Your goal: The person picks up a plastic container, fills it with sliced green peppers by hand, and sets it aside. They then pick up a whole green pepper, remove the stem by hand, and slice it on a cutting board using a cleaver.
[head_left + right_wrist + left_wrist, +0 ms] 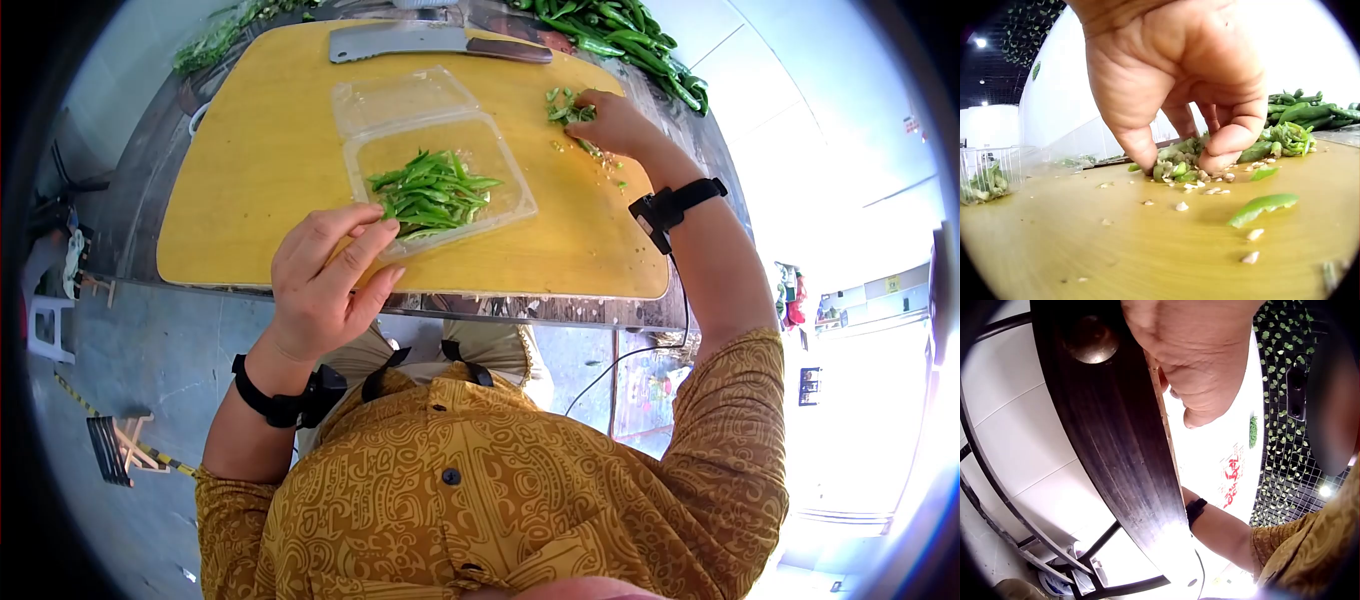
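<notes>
On the yellow cutting board lies an open clear plastic container with sliced green pepper in it. The left hand is at its near-left corner, fingertips touching the rim or the pepper there; the left wrist view shows only part of this hand. Toward the board's right side, the right hand has its thumb and fingers curled round chopped pepper bits. Up close in the right wrist view, that hand grips pepper scraps against the board, with pale seeds around its fingertips.
A cleaver lies along the board's far edge. Whole green peppers are piled beyond the board at the right, and leafy greens at the far left. Loose seeds and a pepper piece lie near the right hand.
</notes>
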`<move>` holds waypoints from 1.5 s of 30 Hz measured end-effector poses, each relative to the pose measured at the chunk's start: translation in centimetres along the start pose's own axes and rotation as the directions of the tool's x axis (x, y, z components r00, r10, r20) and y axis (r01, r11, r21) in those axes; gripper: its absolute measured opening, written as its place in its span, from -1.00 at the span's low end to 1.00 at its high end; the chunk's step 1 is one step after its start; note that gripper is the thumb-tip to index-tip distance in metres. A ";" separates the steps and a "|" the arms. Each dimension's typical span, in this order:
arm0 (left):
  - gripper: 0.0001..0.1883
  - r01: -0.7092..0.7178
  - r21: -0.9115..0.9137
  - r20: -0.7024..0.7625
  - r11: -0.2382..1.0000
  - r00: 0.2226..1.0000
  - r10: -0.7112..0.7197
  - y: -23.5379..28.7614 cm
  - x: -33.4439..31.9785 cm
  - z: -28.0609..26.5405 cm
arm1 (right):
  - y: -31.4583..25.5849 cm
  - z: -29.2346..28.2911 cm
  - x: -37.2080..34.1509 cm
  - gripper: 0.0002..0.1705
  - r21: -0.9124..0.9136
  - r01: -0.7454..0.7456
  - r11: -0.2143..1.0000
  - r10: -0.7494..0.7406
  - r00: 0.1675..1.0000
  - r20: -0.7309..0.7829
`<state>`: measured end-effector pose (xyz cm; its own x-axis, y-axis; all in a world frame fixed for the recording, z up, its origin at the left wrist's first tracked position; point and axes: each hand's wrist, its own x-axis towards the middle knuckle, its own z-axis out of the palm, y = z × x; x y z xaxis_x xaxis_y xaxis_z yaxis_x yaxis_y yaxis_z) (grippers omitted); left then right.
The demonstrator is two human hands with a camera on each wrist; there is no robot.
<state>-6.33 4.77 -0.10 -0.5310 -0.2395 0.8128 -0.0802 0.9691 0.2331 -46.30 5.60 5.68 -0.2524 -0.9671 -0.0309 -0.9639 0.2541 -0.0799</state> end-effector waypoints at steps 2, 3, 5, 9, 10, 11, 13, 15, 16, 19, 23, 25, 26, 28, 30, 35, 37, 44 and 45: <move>-0.60 0.002 0.002 0.000 1.000 1.000 -0.002 0.0 0.0 0.0 | 0.0 0.2 0.0 -0.40 0.010 0.009 1.000 -0.009 1.000 -0.025; -0.60 0.004 0.001 -0.002 1.000 1.000 -0.004 0.0 0.0 0.0 | -0.1 0.2 0.0 -0.44 0.015 0.014 1.000 -0.014 0.999 -0.037; -0.61 0.004 -0.003 -0.006 1.000 1.000 -0.004 0.0 0.0 0.1 | -0.4 0.0 -0.2 -0.47 0.025 0.003 1.000 -0.002 0.999 -0.036; -0.61 0.002 -0.011 -0.010 1.000 1.000 -0.002 0.0 0.1 0.1 | -0.9 0.0 -0.1 -0.50 0.020 -0.016 1.000 0.017 0.999 -0.036; -0.61 0.002 -0.012 -0.011 1.000 1.000 -0.002 0.0 0.1 0.1 | -0.9 0.1 0.0 -0.51 0.014 -0.016 1.000 0.016 0.999 -0.043; -0.61 0.004 -0.009 -0.009 1.000 1.000 -0.004 0.0 0.1 0.1 | -0.8 0.2 0.1 -0.51 0.008 -0.016 1.000 0.016 0.999 -0.051; -0.61 0.008 -0.005 -0.007 1.000 1.000 -0.008 0.0 0.0 0.1 | -0.6 0.3 0.2 -0.52 0.011 -0.018 1.000 0.018 0.998 -0.067; -0.61 0.008 0.004 -0.008 1.000 1.000 -0.008 0.0 0.0 0.1 | -0.2 0.3 0.1 -0.54 0.028 -0.020 0.999 0.023 0.996 -0.084; -0.61 0.009 0.008 -0.008 1.000 1.000 -0.009 0.0 0.0 0.1 | 0.1 0.2 0.1 -0.55 0.098 -0.043 0.994 0.050 0.996 -0.079; -0.61 0.013 0.001 -0.009 1.000 1.000 -0.013 0.0 0.0 0.1 | 0.8 -0.3 -0.2 -0.58 0.285 -0.101 0.953 0.123 0.991 -0.060; -0.61 -0.002 0.013 -0.021 1.000 1.000 0.002 0.0 0.0 0.1 | 0.3 -2.0 -1.3 -0.62 0.433 -0.122 0.893 0.174 0.981 -0.081; -0.60 -0.010 0.022 -0.051 1.000 0.999 0.011 -0.1 0.1 0.2 | 0.0 -2.7 -1.7 -0.63 0.466 -0.089 0.880 0.161 0.980 -0.118; -0.60 -0.010 0.021 -0.053 1.000 0.999 0.011 -0.1 0.1 0.3 | -0.3 -3.2 -2.0 -0.66 0.477 -0.060 0.877 0.131 0.984 -0.117; -0.60 -0.006 0.022 -0.056 1.000 0.998 0.008 -0.1 0.0 0.3 | -1.6 -4.3 -2.7 -0.68 0.502 0.007 0.865 0.080 0.985 -0.151; -0.60 -0.003 0.018 -0.056 1.000 0.998 0.004 -0.1 0.0 0.3 | -3.2 -5.3 -3.2 -0.74 0.488 0.117 0.865 -0.016 0.978 -0.206; -0.60 -0.008 0.014 -0.062 1.000 0.998 0.009 -0.3 -0.1 0.4 | -9.5 -7.4 -5.2 -0.81 0.512 0.331 0.793 -0.277 0.943 -0.182; -0.60 -0.011 0.013 -0.069 1.000 0.998 0.012 -0.3 -0.2 0.5 | -13.1 -7.8 -6.5 -0.82 0.598 0.330 0.731 -0.353 0.932 -0.083; -0.59 -0.007 0.011 -0.047 1.000 0.999 0.007 -0.4 -0.2 0.4 | -14.6 -3.4 -5.9 -0.67 0.229 0.624 0.747 -0.600 0.782 -0.172; -0.59 0.000 0.003 -0.028 1.000 1.000 0.000 -0.3 -0.2 0.3 | -14.5 -3.0 -5.7 -0.67 0.205 0.672 0.711 -0.635 0.740 -0.224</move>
<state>-6.42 4.54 -0.45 -0.5073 -0.2407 0.8275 -0.0824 0.9694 0.2314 -31.10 7.41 10.02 0.4060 -0.8788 0.2506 -0.8380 -0.4674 -0.2815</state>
